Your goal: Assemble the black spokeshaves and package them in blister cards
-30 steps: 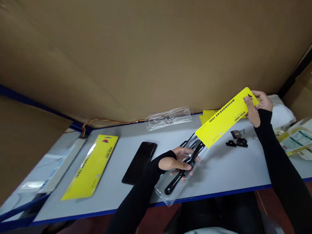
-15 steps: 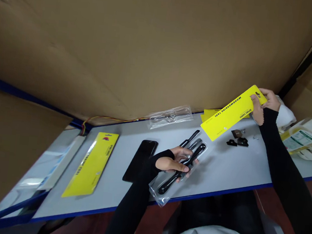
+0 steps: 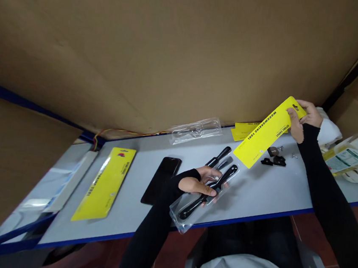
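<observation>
My left hand point(image 3: 197, 183) is closed around a clear plastic blister tray point(image 3: 176, 221) with a black spokeshave point(image 3: 190, 208) lying in it, thumb pressed over the tool's middle. Between the thumb and fingers of my right hand point(image 3: 308, 117) is one end of a yellow printed backing card point(image 3: 258, 134), tilted above the table. Its lower end comes near the tray's upper end without visible contact. Behind my left hand lie more black spokeshave handles point(image 3: 222, 155), partly hidden. Small black metal parts point(image 3: 279, 161) and silvery screws point(image 3: 294, 156) rest below my right wrist.
Other yellow cards point(image 3: 240, 134) lie at the table's back edge, beside another clear blister point(image 3: 195, 131). A black phone point(image 3: 160, 182) and a yellow card point(image 3: 102, 187) occupy the left side. A labelled bottle point(image 3: 346, 159) and white cloth point(image 3: 329, 130) are at far right.
The yellow card's lower end has swung slightly right and down, while my right hand stays nearly in place. My left hand keeps its hold on the tray. The view has shifted a little.
</observation>
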`<state>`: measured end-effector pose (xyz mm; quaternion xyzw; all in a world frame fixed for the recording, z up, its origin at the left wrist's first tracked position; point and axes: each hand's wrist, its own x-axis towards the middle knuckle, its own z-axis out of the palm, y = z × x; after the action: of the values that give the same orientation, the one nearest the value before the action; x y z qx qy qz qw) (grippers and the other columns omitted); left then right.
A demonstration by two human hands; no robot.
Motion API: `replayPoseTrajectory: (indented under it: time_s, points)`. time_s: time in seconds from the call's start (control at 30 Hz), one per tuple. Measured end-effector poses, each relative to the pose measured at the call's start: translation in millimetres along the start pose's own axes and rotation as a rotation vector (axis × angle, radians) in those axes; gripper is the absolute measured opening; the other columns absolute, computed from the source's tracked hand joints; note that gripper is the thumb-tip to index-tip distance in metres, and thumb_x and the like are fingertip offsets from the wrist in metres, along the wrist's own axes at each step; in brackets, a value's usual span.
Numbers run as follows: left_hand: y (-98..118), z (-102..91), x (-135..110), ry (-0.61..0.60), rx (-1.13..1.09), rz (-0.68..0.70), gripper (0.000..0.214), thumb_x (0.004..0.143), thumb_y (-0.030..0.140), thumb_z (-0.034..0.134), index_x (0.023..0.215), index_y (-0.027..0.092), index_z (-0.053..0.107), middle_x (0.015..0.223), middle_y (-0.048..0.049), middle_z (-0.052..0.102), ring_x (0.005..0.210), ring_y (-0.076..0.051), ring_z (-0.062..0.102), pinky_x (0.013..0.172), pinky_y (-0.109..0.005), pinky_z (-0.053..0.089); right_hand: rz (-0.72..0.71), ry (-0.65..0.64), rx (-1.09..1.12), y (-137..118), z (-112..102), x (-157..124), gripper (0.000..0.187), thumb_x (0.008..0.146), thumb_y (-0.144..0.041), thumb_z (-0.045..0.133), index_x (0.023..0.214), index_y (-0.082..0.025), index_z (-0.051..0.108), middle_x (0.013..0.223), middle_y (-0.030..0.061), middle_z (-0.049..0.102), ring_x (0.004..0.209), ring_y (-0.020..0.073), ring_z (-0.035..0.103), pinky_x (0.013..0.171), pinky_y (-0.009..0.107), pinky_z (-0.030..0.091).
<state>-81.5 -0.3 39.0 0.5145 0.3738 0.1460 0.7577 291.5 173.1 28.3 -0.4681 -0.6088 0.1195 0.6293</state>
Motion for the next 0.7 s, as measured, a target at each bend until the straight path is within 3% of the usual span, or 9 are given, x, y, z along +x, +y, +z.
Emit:
replayPoseTrajectory:
  time_s: [0.23,0.47,0.6,0.7]
  points:
    - [5.1,0.3,-2.6,-0.041,-0.042,-0.035,0.056,0.072,0.043,0.096,0.113,0.011,0.076,0.083,-0.0093,0.073,0.071,-0.024,0.073,0.044,-0.021,0.049,-0.017,0.004,-0.045,1.9,2.8,0.1,0.043,0.092,-0.059,0.076,0.114,-0.022,0.072,0.108,0.0110,0.079,0.090,0.0271,0.078,0.080,0.044,0.068]
    - [5.3,-7.2,-1.4,-0.097,-0.055,-0.073,0.054,0.078,0.041,0.093,0.119,0.012,0.072,0.081,-0.0101,0.076,0.058,-0.019,0.069,0.044,-0.022,0.051,0.019,-0.075,-0.032,-7.9,13.6,-14.2,0.041,0.092,-0.056,0.074,0.116,-0.024,0.071,0.108,0.0084,0.077,0.094,0.0276,0.078,0.081,0.043,0.067]
    - [-2.2,-9.7,3.4,-0.062,-0.080,-0.043,0.054,0.076,0.039,0.095,0.118,0.013,0.072,0.084,-0.0096,0.077,0.058,-0.018,0.069,0.044,-0.020,0.048,0.115,-0.164,0.089,-17.5,22.9,-25.2,0.048,0.088,-0.066,0.075,0.113,-0.025,0.067,0.101,0.0075,0.077,0.076,0.0231,0.075,0.059,0.034,0.063]
    - [-13.7,-14.5,11.3,-0.055,-0.119,-0.022,0.056,0.082,0.053,0.089,0.115,0.010,0.074,0.085,-0.0133,0.078,0.058,-0.021,0.072,0.042,-0.021,0.045,0.268,-0.331,0.175,-32.1,36.0,-45.7,0.056,0.080,-0.071,0.080,0.109,-0.027,0.062,0.090,0.0042,0.076,0.059,0.0190,0.069,0.042,0.028,0.053]
